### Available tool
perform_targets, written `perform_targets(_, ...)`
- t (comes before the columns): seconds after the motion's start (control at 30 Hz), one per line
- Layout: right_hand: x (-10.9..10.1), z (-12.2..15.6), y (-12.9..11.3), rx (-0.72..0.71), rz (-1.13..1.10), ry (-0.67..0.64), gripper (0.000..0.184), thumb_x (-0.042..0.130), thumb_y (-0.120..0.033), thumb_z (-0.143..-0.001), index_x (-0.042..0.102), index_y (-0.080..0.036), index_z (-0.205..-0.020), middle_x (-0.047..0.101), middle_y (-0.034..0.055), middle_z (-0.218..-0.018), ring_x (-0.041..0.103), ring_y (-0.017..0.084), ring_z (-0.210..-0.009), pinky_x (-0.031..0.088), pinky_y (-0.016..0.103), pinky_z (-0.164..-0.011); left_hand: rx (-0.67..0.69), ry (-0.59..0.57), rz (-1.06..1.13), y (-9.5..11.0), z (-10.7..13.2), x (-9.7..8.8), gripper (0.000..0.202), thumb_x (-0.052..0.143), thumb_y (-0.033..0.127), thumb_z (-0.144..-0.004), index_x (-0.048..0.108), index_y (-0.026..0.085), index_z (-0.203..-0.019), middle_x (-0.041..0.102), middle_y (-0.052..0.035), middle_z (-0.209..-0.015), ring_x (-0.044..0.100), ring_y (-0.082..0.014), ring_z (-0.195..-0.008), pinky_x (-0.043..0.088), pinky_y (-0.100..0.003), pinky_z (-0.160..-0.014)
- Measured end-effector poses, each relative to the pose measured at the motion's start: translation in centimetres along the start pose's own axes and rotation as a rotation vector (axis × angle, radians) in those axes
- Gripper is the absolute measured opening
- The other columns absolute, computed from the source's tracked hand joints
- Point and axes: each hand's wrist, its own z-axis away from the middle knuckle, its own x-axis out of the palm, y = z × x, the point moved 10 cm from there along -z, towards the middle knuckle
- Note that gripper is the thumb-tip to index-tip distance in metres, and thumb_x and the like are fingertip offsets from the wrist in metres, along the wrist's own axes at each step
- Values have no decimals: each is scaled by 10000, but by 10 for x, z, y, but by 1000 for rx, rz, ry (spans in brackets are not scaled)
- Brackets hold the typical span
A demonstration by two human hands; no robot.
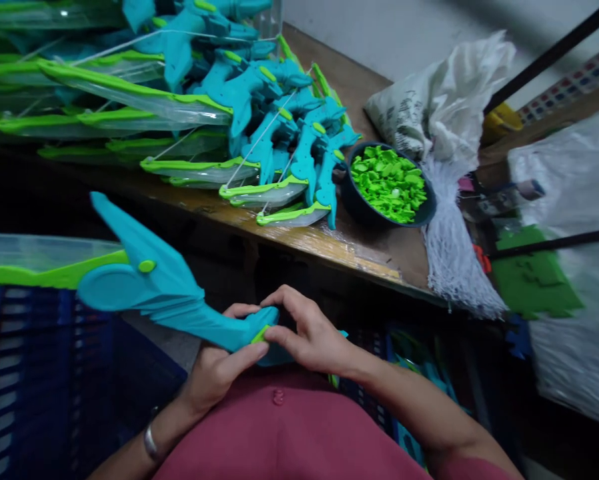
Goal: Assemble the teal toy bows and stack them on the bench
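Observation:
A turquoise plastic toy bow (169, 293) with a bright green limb edge lies across my body, its far limb running out of view on the left. My left hand (217, 373) is wrapped around the lower grip from below, its thumb beside a small green plastic piece (260, 334) set in the bow. On the other side of that piece, my right hand (312, 337) is closed, thumb and index finger pinching the turquoise end. Part of the bow is hidden behind both hands.
Many similar toy bows (264, 120) are piled on the wooden table (339, 250). Beside them stand a dark bowl (347, 193) of small green pieces, a bundle of white strings (449, 247) and a white sack (404, 110). A blue crate (29, 373) is at left.

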Motion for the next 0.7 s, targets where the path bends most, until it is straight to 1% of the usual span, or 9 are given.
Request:
perform_targets(0.1,-3,0,4,-14,18,4,234,689,-254,-913,607,-189,-1123,608,12,-954,564,153,-840,436,277,-717,11,-16,-63,0,-2,3,425,756,380,-810,596,226,-1173,666,-44,-1089,637,-247,-959,503,-337,-835)
perform_targets(0.2,-7,0,13,14,-5,-1,292,730,-315,-900,621,-191,-1141,628,2,-939,554,134,-772,431,257,-673,49,-2,-133,3,-4,2,453,748,400,-813,593,225,-1201,649,-55,-1142,626,-259,-1028,495,-341,-882)
perform_targets(0.27,-11,-3,14,7,24,-11,354,735,-341,-902,613,-191,-1198,643,16,-994,573,141,-807,443,260,-696,73,25,-172,7,-6,-1,457,745,397,-820,579,229,-1211,634,-54,-1169,610,-257,-1079,479,-337,-929)
perform_targets(0.33,-12,-9,11,-9,108,-74,374,728,-360,-910,615,-176,-1215,645,39,-1035,594,165,-879,452,271,-734,80,20,-217,10,-6,-2,433,743,386,-826,574,229,-1192,628,-48,-1156,609,-245,-1065,480,-325,-922)
perform_targets(0.37,-11,-13,9,-11,154,-133,367,732,-374,-907,631,-162,-1188,643,46,-1024,597,172,-888,448,270,-729,73,7,-236,10,-6,-1,421,747,380,-825,574,228,-1178,626,-44,-1145,614,-239,-1045,485,-317,-905)
perform_targets(0.43,-6,-19,6,-6,227,-259,325,754,-383,-887,667,-130,-1072,635,42,-951,591,168,-837,421,255,-675,41,-15,-248,10,-6,0,427,758,376,-818,569,230,-1173,626,-39,-1133,623,-232,-1010,495,-308,-871)
perform_targets(0.5,-5,-24,3,0,269,-333,272,767,-355,-871,672,-120,-968,621,27,-888,569,151,-774,383,244,-625,-12,-23,-230,6,-5,0,451,764,379,-819,564,234,-1197,635,-37,-1140,630,-232,-1005,498,-307,-859)
perform_targets(0.6,-5,-28,2,14,292,-316,234,779,-314,-848,643,-130,-900,593,5,-830,531,134,-720,346,237,-597,-50,-27,-205,3,-3,2,404,747,387,-836,598,227,-1176,669,-32,-1088,636,-241,-988,488,-318,-857)
perform_targets(0.7,0,-26,7,12,290,-266,246,784,-298,-833,589,-147,-821,546,-11,-781,491,126,-687,324,237,-582,-14,-23,-224,6,-2,3,294,740,389,-827,659,201,-1038,689,-31,-953,641,-254,-912,481,-338,-822)
